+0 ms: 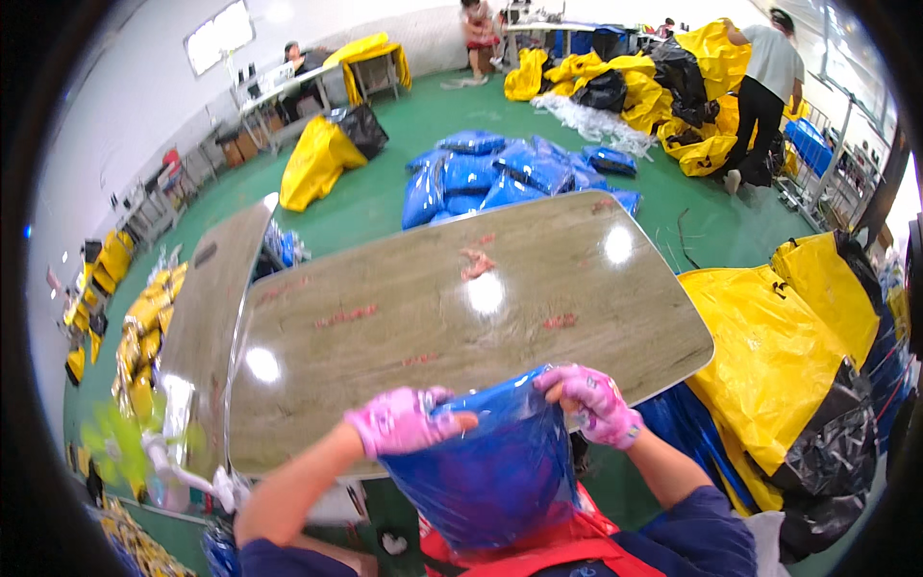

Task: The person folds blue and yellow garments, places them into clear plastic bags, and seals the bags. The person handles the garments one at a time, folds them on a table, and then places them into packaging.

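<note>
A blue folded bundle in a clear plastic bag (486,466) hangs in front of my body, at the near edge of the wood-patterned table (404,288). My left hand (409,421), in a pink patterned glove with bare fingertips, grips the bag's upper left side. At the upper right corner my right hand (594,399), gloved the same way, pinches the plastic. The bag's top edge is pulled taut between both hands. Its lower part lies against my red apron (567,539).
Several blue packed bags (500,173) are heaped on the green floor beyond the table. Yellow and black sheets (769,356) lie at the right. A person (769,77) stands among yellow material at the far right. Yellow packages (149,327) line the left.
</note>
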Demonstrator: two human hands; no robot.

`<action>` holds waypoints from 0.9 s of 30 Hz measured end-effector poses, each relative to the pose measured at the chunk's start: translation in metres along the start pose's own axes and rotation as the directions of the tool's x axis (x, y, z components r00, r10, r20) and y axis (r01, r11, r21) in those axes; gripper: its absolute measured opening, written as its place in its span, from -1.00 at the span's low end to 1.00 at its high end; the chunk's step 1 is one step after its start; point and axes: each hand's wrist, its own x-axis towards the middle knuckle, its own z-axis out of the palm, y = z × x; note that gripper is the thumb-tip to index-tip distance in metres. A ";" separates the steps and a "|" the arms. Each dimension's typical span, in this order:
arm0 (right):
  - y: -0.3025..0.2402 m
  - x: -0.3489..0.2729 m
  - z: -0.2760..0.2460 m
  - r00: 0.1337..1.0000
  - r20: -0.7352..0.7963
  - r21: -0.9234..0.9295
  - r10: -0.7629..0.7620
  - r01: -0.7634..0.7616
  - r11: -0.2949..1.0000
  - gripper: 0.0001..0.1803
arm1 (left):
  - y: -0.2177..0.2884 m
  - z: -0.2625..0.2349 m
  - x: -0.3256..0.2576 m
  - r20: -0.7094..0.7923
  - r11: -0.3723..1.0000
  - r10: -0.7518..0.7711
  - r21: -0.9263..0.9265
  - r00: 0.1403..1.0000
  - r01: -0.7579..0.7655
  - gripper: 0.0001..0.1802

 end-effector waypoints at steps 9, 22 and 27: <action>-0.016 0.110 0.007 0.619 0.637 -0.583 0.460 -0.003 0.812 -0.36 | 0.014 0.029 0.013 -0.234 0.975 0.146 0.199 0.961 -0.100 -0.13; 0.191 0.160 -0.072 0.756 0.185 0.365 0.628 -0.646 0.670 -0.53 | -0.164 -0.043 0.107 -0.729 -0.196 -0.560 -0.345 0.393 -0.918 -0.59; 0.256 0.190 -0.054 0.577 -0.202 0.689 0.791 -0.491 0.534 -0.54 | -0.176 -0.034 0.221 -0.550 -0.307 -0.686 -0.374 0.476 -0.875 -0.66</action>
